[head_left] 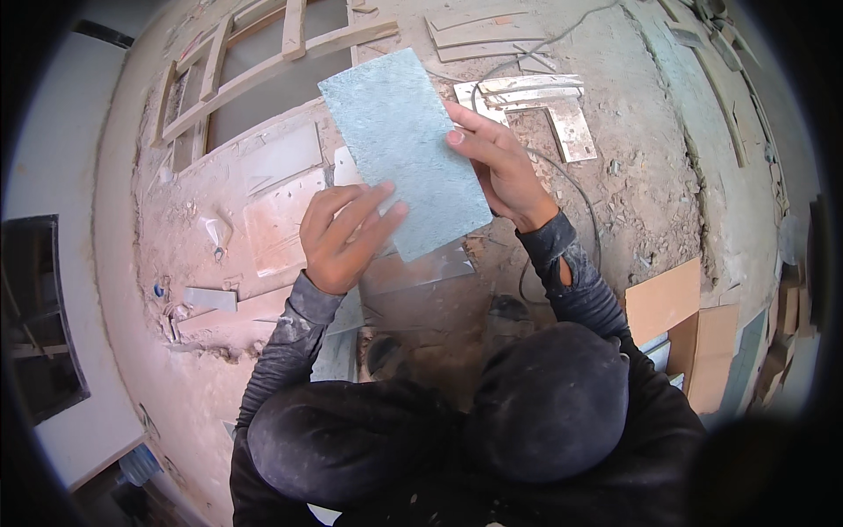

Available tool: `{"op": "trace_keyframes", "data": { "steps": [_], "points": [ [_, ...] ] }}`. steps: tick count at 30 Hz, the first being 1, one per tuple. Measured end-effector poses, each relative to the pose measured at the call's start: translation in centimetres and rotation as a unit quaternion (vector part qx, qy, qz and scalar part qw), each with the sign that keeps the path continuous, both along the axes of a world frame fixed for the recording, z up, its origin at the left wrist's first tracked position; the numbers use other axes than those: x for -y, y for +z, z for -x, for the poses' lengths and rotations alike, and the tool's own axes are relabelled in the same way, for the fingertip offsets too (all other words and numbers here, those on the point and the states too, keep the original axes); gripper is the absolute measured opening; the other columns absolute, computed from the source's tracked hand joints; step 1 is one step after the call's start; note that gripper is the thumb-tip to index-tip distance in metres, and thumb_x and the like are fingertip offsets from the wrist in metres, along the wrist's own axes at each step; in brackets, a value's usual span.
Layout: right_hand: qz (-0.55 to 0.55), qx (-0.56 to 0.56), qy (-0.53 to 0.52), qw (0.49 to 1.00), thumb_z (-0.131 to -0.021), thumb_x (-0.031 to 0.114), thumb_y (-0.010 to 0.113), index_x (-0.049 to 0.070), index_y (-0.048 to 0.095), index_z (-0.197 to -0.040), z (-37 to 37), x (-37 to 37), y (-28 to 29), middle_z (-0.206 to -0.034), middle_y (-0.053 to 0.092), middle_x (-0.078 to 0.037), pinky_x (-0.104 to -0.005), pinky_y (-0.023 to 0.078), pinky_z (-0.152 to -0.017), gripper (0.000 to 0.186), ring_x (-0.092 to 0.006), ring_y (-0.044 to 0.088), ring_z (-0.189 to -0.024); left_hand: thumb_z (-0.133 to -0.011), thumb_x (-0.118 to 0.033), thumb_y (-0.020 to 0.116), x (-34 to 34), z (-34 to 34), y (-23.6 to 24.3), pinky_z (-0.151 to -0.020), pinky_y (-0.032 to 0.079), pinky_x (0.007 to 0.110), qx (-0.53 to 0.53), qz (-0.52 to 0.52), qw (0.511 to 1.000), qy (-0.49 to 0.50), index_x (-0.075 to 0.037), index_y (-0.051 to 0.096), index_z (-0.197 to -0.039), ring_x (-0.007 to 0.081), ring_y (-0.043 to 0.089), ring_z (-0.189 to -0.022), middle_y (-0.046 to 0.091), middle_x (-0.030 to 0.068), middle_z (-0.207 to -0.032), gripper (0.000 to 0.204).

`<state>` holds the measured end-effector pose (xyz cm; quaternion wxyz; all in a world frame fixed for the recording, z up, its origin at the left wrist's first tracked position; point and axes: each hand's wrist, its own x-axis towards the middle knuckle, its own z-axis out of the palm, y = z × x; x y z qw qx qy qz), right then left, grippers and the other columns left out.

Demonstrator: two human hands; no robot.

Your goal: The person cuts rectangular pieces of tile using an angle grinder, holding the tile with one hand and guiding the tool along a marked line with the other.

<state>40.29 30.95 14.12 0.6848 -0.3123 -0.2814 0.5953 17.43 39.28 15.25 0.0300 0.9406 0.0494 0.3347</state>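
A rectangular pale blue-green tile with a rough face is held up tilted in front of my knees. My right hand grips its right edge, the thumb on the face and the other fingers partly hidden behind. On the lower left of the tile, the outstretched fingers of my left hand lie against its face, slightly apart. The left thumb is hard to make out. Below the tile, a grey flat sheet rests on the dusty ground.
At the far left lies a wooden frame. Pale flat panels cover the ground nearby. A white cut-out board and a dark cable lie beyond my right hand, among rubble. An open cardboard box stands right of my knee.
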Motion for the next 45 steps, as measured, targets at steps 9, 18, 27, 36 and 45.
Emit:
{"op": "trace_keyframes", "data": {
  "steps": [9,18,27,36,45],
  "points": [
    [0.004,0.068,-0.073,0.995,-0.094,0.010,0.059,-0.006,0.035,-0.145,1.0,-0.4,-0.3,-0.116,0.067,-0.018,-0.0277,0.054,-0.085,0.058,-0.0158,0.067,-0.099,-0.090,-0.005,0.064,-1.2,-1.3,-1.1,-0.090,0.052,0.035,0.138,0.465,0.868,0.106,-0.001,0.041,-0.146,0.0234,0.062,-0.108,0.059,0.0173,-0.130,0.061],
    [-0.016,0.033,-0.054,0.998,-0.095,0.006,0.055,-0.007,0.034,-0.145,1.2,-0.4,-0.2,-0.122,0.064,-0.020,-0.0297,0.051,-0.093,0.055,-0.0184,0.064,-0.109,-0.094,-0.008,0.064,-1.7,-1.1,0.2,-0.081,0.056,0.030,0.132,0.731,0.670,0.012,0.007,0.047,-0.138,0.0161,0.065,-0.099,0.066,0.0173,-0.116,0.050],
    [-0.016,0.060,-0.052,0.997,-0.095,0.014,0.058,-0.004,0.034,-0.145,1.2,-0.5,-0.4,-0.125,0.062,-0.019,-0.0310,0.052,-0.092,0.058,-0.0200,0.064,-0.109,-0.092,-0.004,0.065,-1.6,-1.1,1.1,-0.078,0.058,0.030,0.131,0.739,0.661,0.012,0.008,0.051,-0.133,0.0165,0.068,-0.091,0.068,0.0144,-0.109,0.045],
    [0.062,0.131,0.000,0.989,-0.096,0.017,0.061,-0.003,0.034,-0.145,4.0,-1.0,-5.4,-0.122,0.063,-0.019,-0.0313,0.051,-0.093,0.059,-0.0206,0.063,-0.111,-0.094,-0.011,0.064,1.9,3.8,-5.9,-0.070,0.049,0.019,0.066,0.804,0.585,0.079,0.001,0.060,-0.122,0.0058,0.063,-0.084,0.069,0.0046,-0.105,0.030],
    [0.269,0.799,-0.082,0.532,-0.072,0.044,0.082,0.005,0.026,-0.151,0.2,2.2,-17.2,-0.136,0.042,-0.023,-0.0542,0.036,-0.103,0.104,-0.0370,0.043,-0.126,-0.095,-0.015,0.064,3.2,11.5,-15.8,-0.069,0.046,0.018,0.129,0.841,0.487,0.198,-0.008,0.062,-0.115,0.0022,0.058,-0.082,0.066,-0.0045,-0.099,0.021]
  ]
}}
